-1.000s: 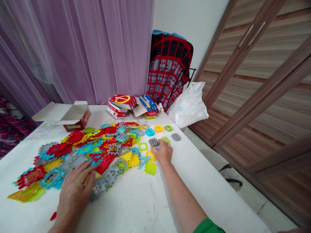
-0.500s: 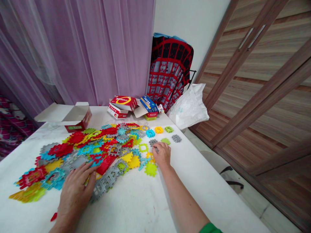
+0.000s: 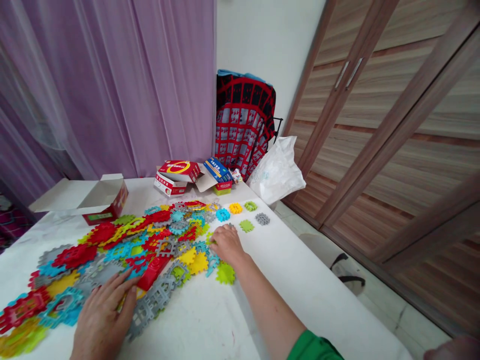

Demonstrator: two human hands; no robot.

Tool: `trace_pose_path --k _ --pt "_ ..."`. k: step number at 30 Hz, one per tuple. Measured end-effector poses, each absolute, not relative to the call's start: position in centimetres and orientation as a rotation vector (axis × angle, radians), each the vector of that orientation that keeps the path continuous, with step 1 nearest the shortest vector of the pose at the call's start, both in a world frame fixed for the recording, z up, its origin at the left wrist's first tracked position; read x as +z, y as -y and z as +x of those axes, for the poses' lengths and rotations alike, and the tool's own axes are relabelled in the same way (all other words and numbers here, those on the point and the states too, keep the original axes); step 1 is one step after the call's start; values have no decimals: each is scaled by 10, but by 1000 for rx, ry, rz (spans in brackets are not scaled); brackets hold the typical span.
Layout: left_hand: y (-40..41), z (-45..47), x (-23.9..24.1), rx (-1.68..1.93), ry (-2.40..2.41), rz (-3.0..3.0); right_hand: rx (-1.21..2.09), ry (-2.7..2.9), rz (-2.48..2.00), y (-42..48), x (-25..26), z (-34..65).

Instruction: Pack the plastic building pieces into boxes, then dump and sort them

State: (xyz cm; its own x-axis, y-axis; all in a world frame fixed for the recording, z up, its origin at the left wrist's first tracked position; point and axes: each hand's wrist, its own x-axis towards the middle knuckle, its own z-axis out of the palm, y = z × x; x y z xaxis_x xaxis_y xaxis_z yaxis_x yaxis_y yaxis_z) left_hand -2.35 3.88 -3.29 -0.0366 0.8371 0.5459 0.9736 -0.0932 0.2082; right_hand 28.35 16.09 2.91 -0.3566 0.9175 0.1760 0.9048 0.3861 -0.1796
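Observation:
A heap of colourful interlocking plastic tiles (image 3: 112, 245) covers the left half of the white table (image 3: 210, 320). My left hand (image 3: 101, 320) lies flat with fingers spread on grey and blue tiles at the heap's near edge. My right hand (image 3: 225, 243) rests at the heap's right edge. Its fingers are bent down over a small grey tile that is mostly hidden beneath them. A lime tile (image 3: 225, 273) lies just beside its wrist. Small single tiles lie apart beyond it: blue (image 3: 222, 214), yellow (image 3: 235, 208), two green (image 3: 246, 225) and grey (image 3: 262, 218).
An open red carton (image 3: 101, 200) stands at the back left. Red and blue boxes (image 3: 180, 172) sit at the table's far edge, with a white plastic bag (image 3: 277, 172) beside them. Behind are a patterned cloth (image 3: 243, 120), a purple curtain (image 3: 112, 90) and wooden doors (image 3: 375, 125).
My right hand has drawn left and a little closer, covering the small grey tile. The view has swung right and dipped a little. My left hand stays on the heap.

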Motion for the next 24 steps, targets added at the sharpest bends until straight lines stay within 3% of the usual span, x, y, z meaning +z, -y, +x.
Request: trace_pose_path --k 6,17,24 --pt "-39 -21 -32 -790 1943 -1987 50 2168 -1575 -151 27 292" --pt "-37 -15 -29 -816 1970 -1962 525 1747 -1769 -129 16 296" --pt "-37 -14 -28 -813 1999 -1969 348 1844 -1819 -116 12 314"
